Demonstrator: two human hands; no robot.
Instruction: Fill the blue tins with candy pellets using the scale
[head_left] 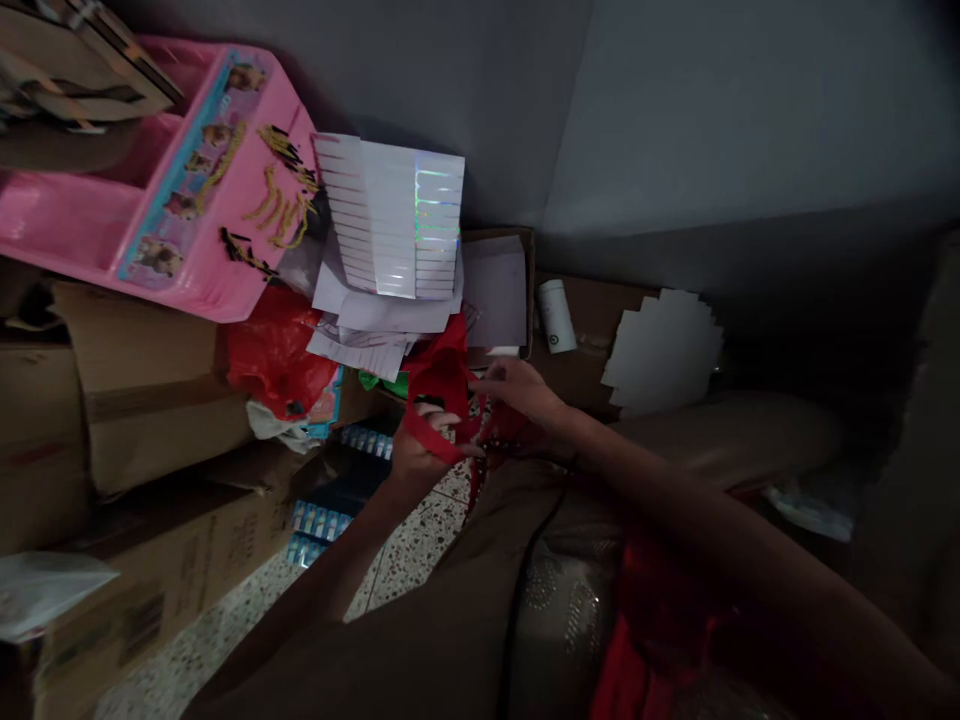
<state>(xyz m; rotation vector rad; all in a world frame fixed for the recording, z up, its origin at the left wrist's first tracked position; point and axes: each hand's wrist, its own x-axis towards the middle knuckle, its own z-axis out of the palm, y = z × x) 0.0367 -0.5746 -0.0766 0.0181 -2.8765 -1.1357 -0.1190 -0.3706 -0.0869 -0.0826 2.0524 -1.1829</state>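
Observation:
A red fabric bag (439, 372) with strap-like handles hangs between my hands, just above my lap. My left hand (415, 455) is closed on it, with a red strap (433, 440) running across the fingers. On the other side, my right hand (519, 388) pinches the bag's red edge between thumb and fingers. A dotted dark trim or cord (499, 446) lies below the right hand. The dim light hides the lower part of the bag and the exact grip of the fingertips.
A pink plastic tray (217, 275) holds gold-and-black twist ties. White printed sheets (390, 220) lie over an open box (529, 290). Nearby are a white cylinder (556, 318), a white cardboard piece (660, 350), a red plastic bag (277, 350) and cardboard boxes (150, 400).

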